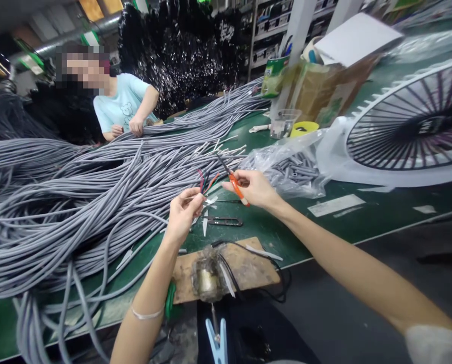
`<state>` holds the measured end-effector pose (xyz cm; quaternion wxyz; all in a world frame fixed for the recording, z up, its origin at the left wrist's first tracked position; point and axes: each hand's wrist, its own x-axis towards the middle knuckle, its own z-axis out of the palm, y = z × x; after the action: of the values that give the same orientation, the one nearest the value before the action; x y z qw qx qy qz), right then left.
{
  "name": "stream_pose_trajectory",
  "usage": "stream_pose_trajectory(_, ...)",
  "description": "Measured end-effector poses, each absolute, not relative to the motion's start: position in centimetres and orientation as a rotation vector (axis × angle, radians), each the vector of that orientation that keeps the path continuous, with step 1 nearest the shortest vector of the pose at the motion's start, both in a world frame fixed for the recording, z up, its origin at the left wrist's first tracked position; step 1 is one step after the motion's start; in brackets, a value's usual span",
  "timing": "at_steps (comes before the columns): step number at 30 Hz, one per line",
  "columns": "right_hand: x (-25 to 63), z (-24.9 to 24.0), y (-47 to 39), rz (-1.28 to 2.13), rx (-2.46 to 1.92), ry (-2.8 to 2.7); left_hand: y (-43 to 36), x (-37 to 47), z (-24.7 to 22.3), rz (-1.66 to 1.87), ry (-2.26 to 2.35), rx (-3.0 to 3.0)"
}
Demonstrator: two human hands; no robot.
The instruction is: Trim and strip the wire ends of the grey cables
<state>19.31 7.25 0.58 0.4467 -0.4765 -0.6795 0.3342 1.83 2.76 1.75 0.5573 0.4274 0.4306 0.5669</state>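
My left hand (186,210) is closed in a pinch on a cable end, from which thin red, black, green and orange coloured wires (209,183) fan out. To the right of them, my right hand (254,188) is wrapped round an orange-handled tool (236,186) with a slim dark tip pointing up and left; its exact kind is unclear. The tool is close to the wires, and I cannot tell whether they touch. Below both hands, a pair of dark thread snips (226,221) lies on the green table. Small white scraps lie beside the snips.
Grey cables (78,202) cover the table's left side. A small motor (207,275) sits on a wooden board (248,263) at the near edge, with a blue clip (217,341) below. Right are a plastic bag of grey tubes (294,169) and a fan (411,121). A person (125,108) handles cables opposite.
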Motion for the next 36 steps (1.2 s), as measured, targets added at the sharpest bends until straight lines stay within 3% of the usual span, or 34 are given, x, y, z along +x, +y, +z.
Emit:
stream_pose_trajectory(7, 18.6, 0.9, 6.8, 1.171, -0.683, -1.296, 2.5, 2.5, 2.1, 1.23, 1.133, 1.065)
stream_pose_trajectory(17, 17.5, 0.3, 5.6, 1.062, -0.753, -1.232, 2.7, 3.2, 0.8, 1.288, 1.13, 1.053)
stream_pose_trajectory(20, 17.3, 0.3, 5.9, 1.167, -0.77, -1.165, 2.7, 2.9, 0.7, 1.397, 1.024, 1.047)
stream_pose_trajectory(24, 17.5, 0.6, 6.4, 1.328, -0.784, -1.072, 2.2, 2.6, 1.2, 1.238, 0.943, 1.22)
stream_pose_trajectory(36, 18.4, 1.3, 5.5, 1.518, -0.651, -1.201, 1.5, 2.2, 1.0, 1.292, 1.046, 1.647)
